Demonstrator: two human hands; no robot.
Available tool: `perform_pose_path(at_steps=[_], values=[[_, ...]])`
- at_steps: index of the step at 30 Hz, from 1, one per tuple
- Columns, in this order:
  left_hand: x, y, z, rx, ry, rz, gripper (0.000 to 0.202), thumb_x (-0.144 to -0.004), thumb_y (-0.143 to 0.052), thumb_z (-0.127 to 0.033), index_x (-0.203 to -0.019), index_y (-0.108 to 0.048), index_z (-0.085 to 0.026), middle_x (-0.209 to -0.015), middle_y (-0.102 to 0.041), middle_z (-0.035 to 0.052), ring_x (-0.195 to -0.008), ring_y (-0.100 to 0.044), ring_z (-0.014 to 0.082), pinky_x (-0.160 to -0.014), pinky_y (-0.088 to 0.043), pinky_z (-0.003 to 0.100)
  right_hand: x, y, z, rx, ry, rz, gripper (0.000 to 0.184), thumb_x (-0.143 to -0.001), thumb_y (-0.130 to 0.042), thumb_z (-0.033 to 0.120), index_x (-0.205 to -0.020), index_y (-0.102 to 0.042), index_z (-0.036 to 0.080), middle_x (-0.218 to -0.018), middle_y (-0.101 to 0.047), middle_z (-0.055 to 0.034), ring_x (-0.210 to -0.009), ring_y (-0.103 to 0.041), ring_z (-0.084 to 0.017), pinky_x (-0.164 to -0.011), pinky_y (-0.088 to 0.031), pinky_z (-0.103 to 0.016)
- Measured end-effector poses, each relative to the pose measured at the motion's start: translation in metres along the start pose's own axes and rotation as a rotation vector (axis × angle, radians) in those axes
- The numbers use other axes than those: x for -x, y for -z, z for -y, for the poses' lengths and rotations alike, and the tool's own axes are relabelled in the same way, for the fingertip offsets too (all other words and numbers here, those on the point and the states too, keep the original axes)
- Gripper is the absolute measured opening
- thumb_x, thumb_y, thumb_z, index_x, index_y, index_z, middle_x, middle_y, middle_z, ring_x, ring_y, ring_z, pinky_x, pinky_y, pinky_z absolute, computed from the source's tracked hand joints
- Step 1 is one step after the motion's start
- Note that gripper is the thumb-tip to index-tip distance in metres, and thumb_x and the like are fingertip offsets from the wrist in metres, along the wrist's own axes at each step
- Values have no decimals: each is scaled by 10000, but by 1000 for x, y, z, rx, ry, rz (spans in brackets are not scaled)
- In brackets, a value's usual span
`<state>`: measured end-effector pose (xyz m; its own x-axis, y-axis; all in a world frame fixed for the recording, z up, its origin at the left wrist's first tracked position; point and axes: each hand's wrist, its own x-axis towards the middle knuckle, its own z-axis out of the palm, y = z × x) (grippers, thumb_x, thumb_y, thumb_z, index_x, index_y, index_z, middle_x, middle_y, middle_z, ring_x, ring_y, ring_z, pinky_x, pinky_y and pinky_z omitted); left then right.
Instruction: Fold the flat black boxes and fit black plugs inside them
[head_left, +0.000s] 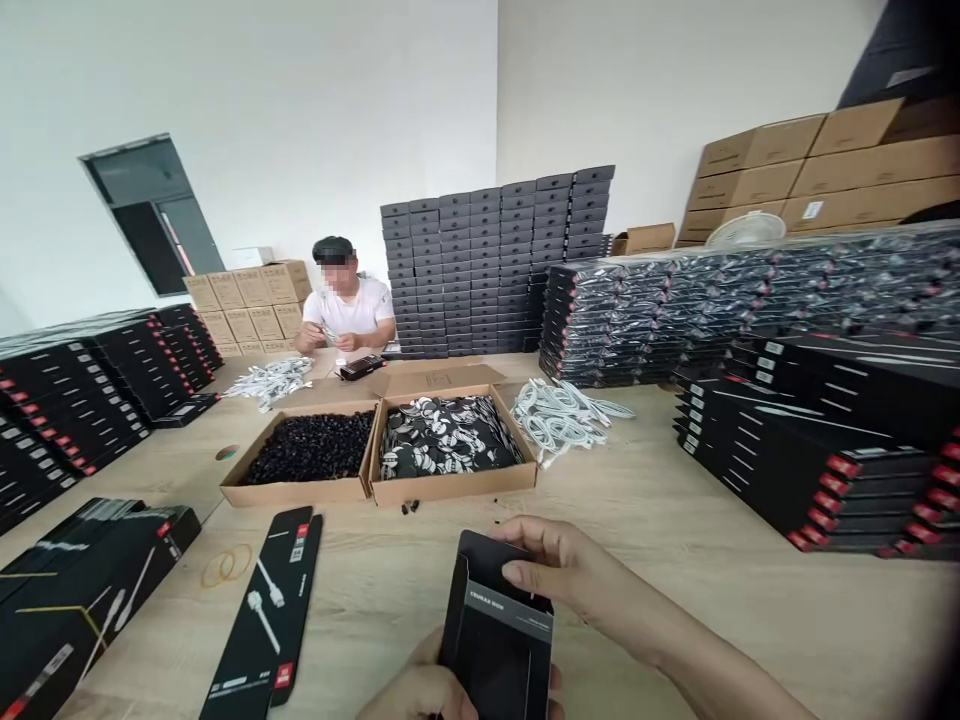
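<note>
The left hand (427, 690) is holding a black rectangular cardboard box (499, 640) above the pale wood-grain table (615, 510), with fingers wrapping around its lower part. The right hand (551, 560) is closing narrowly at the upper end of this box, its thumb resting on the raised dark flap (480, 560) and its other fingers lying at the flap's top edge. To the left, a flat black printed carton with a white cable picture (259, 625) is lying beside thin yellow rubber bands (225, 567). Beyond the hands, two shallow brown cardboard trays (457, 487) are standing side by side, containing small black pieces (315, 445) and black-and-white round pieces (450, 440). White coiled cables (562, 415) are lying just beside the right tray. Across the table, a person in a white shirt (352, 310) is sitting.
</note>
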<state>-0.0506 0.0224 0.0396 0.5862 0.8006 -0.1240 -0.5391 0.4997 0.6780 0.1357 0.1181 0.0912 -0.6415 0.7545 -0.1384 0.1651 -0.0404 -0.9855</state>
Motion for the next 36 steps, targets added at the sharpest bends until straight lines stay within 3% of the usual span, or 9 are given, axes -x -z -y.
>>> perform_pose_path(at_steps=[3,7,10,14,19,24,26,30,36], values=[[-4,4,5,1,-63,-62,562,-599,-640,-137,-1160,-663,-107,-1151,-713,175,-1063,-660,368,-837,-517,457,0,-4,6,-89,-40,0,369,-757,-729,491,-934,-686,170,-859,-717,-27,-786,-642,-189,-735,-473,-296],[-5,9,13,-32,-55,-170,487,-727,-728,-263,-1179,-647,-101,-1037,-752,178,-956,-711,332,-882,-511,454,-2,-3,5,-178,-104,24,366,-748,-750,468,-975,-678,189,-949,-721,-31,-868,-643,-190,-788,-460,-295],[-7,14,19,-25,-114,-202,504,-763,-730,-432,-1175,-663,-148,-1035,-758,155,-998,-702,342,-963,-473,512,-5,0,-3,-322,-153,30,386,-712,-783,401,-1016,-652,202,-939,-703,-16,-876,-640,-183,-775,-453,-282],[-16,26,29,-68,-278,-315,480,-654,-802,-500,-1042,-746,-223,-1127,-745,98,-1173,-613,339,-1093,-378,495,-12,0,-16,-404,-199,38,400,-739,-747,374,-1072,-595,212,-910,-663,-10,-853,-629,-184,-756,-451,-294],[-21,37,35,-117,-281,-432,539,-646,-777,-565,-1074,-748,-239,-1167,-729,96,-1224,-571,357,-1139,-301,524,-13,-1,-15,200,190,-213,217,-776,-731,353,-886,-582,240,-927,-587,1,-919,-562,-196,-844,-431,-330],[-18,35,33,-84,-264,-284,557,-709,-764,-490,-1179,-691,-200,-1194,-707,129,-1236,-559,357,-1136,-288,528,-7,-2,-11,769,403,-261,29,-847,-662,262,-857,-636,254,-1102,-599,-41,-1094,-515,-263,-929,-411,-419],[-17,32,31,-70,-257,-225,577,-730,-753,-471,-1226,-657,-193,-1203,-698,134,-1215,-574,355,-1124,-301,534,-6,-2,-11,931,520,-253,52,-895,-606,260,-865,-646,251,-1090,-624,-55,-1088,-538,-267,-962,-392,-455],[-17,29,28,-85,-236,-214,533,-758,-729,-467,-1217,-661,-206,-1206,-700,119,-1189,-595,343,-1089,-353,517,-6,1,-9,1106,688,-215,143,-945,-522,207,-898,-655,229,-1021,-669,-68,-952,-638,-220,-1040,-349,-499],[-19,30,30,-108,-242,-250,607,-723,-756,-487,-1252,-639,-214,-1201,-706,114,-1238,-559,340,-1076,-387,489,-7,2,-8,1199,816,-177,216,-966,-449,143,-922,-646,220,-972,-686,-44,-892,-642,-185,-1035,-428,-429]])
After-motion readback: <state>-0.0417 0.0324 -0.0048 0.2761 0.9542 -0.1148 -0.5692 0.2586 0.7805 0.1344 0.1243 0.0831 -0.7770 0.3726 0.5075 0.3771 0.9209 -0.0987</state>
